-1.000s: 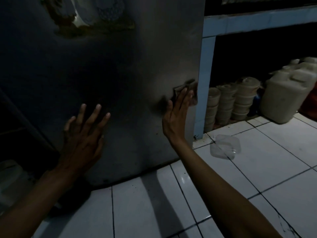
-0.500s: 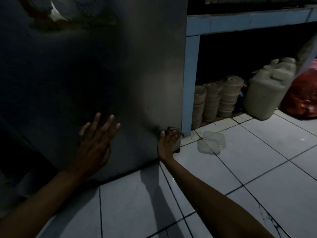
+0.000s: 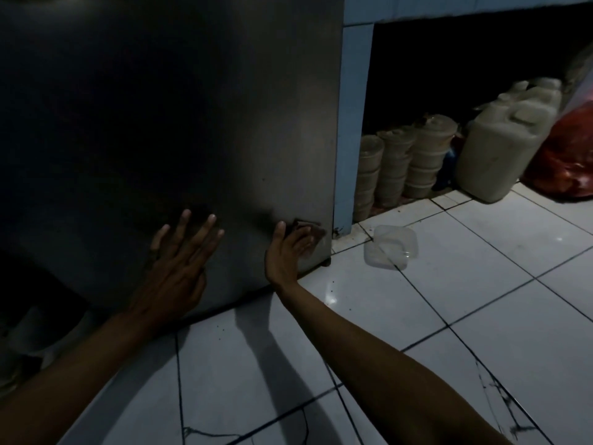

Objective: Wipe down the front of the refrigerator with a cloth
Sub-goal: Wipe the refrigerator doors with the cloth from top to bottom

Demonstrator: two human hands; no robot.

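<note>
**A:** Dim kitchen, white tiled floor [image 3: 481, 316], and the refrigerator [image 3: 192, 123] fills the upper left of the view. Where's the cloth?

**B:** The cloth [image 3: 309, 229] is pinned flat against the refrigerator's front at its lower right corner, just above the bottom edge. The right hand [image 3: 288, 250] presses it there with an open palm; its grip isn't closed around the cloth, only bearing on it.

**A:** And the other hand?

**B:** The left hand [image 3: 179, 264] lies splayed wide on the same front, left of the cloth, holding nothing. I'd say it steadies the person or the refrigerator.

**A:** So which step is this?

**B:** Wiping, at the bottom of a stroke, I judge. The corner is the end of the surface, so the next move calls for a turn: either left along the bottom edge towards the left hand, or back up the panel.

**A:** Any trouble at the edges?

**B:** Right of the cloth the refrigerator's front ends, with a blue post [image 3: 354, 123] just beside it. A push further right could slip the cloth off the edge. Below, the floor is close, so little room is left downward.

**A:** Clutter?

**B:** A clear plastic container [image 3: 390, 248] sits on the floor near the refrigerator's corner. Stacked tubs [image 3: 414, 159] and a jerrycan [image 3: 500, 146] stand further right, well apart from the hands. Leftward and upward the panel is open.
</note>
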